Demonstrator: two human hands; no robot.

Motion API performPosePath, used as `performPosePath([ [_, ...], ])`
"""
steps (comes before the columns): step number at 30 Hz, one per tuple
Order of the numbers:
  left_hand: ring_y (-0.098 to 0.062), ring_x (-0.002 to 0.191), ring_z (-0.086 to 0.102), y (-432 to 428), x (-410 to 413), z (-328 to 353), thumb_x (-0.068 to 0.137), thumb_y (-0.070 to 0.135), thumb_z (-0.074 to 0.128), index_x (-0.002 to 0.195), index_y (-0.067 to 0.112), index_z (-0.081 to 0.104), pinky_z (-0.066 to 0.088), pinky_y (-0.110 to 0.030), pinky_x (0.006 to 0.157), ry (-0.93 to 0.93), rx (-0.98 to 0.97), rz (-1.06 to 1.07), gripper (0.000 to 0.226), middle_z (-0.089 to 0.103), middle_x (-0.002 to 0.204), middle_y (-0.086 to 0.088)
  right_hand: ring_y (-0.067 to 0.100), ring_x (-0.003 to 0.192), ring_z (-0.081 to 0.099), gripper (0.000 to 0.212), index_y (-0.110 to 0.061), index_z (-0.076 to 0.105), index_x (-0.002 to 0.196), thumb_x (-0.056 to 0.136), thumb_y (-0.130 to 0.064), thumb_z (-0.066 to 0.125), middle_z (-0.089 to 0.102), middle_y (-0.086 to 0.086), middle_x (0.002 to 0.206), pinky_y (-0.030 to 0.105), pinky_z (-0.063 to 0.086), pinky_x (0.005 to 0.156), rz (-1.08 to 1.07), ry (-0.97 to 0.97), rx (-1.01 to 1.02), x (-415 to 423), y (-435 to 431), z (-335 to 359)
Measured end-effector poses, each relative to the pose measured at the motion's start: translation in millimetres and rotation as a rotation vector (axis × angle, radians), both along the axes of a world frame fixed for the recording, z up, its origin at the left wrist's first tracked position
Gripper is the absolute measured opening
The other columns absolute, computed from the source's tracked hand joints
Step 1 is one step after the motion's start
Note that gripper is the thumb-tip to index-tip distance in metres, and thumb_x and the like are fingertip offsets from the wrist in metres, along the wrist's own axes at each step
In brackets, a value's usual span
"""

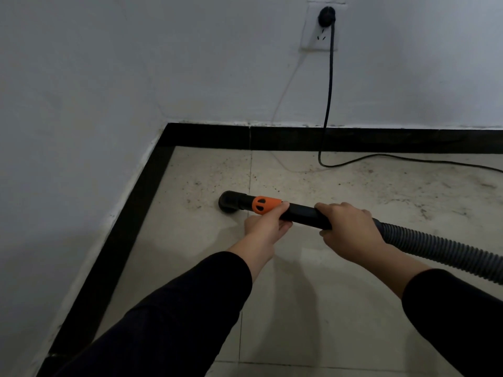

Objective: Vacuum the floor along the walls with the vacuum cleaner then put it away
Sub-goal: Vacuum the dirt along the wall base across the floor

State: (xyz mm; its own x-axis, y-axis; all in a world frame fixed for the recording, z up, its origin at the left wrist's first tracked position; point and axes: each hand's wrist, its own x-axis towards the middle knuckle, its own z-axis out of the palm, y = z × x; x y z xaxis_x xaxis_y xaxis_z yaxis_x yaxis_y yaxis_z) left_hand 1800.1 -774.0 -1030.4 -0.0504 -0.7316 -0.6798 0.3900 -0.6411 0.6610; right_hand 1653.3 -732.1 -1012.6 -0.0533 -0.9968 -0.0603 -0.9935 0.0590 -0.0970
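Both hands grasp the black vacuum wand [299, 212], the left hand [268, 223] just behind its orange collar [265, 204] and the right hand [349, 227] by the ribbed hose [441, 250], its nozzle [230, 202] on the dusty tiled floor [313, 308] near the corner skirting [206, 137].

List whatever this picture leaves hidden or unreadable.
Head view:
- Vacuum body: cut off; hose leaves the right edge.
- Cord far end: past the right edge.
- Nozzle mouth: faces down, hidden.
- Wand: partly covered by left hand and right hand.
- Specks on the floor: too small to identify.
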Motion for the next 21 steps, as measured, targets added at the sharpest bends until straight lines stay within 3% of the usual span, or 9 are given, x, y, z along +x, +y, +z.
performPosePath([
  [4,-0.024,0.089,0.072,0,8,0,0.082,0.012,0.077,0.115,-0.003,0.060,0.058,-0.018,0.059,-0.016,-0.004,0.011,0.040,0.070,0.103,-0.021,0.021,0.090,0.050,0.024,-0.026,0.050,0.108,0.087,-0.017,0.058,0.058,-0.005,0.091,0.037,0.036,0.078,0.009,0.003,-0.001,8,-1,-1],
  [15,-0.017,0.080,0.072,-6,24,-1,0.082,0.017,0.078,0.115,0.003,0.063,0.057,-0.018,0.064,-0.013,0.011,0.006,0.039,0.072,0.102,-0.015,0.021,0.085,0.047,0.020,-0.025,0.049,0.106,0.089,-0.018,0.058,0.058,-0.004,0.091,0.039,0.040,0.081,0.032,-0.009,0.017,24,-10,-2],
  [21,-0.017,0.073,0.073,-11,37,-5,0.079,0.015,0.080,0.106,0.004,0.063,0.059,-0.023,0.072,-0.055,0.006,0.044,0.033,0.073,0.092,-0.014,0.023,0.092,0.051,0.020,-0.024,0.049,0.106,0.089,-0.018,0.058,0.059,-0.002,0.094,0.040,0.038,0.082,0.040,-0.030,0.020,36,-16,-6],
])
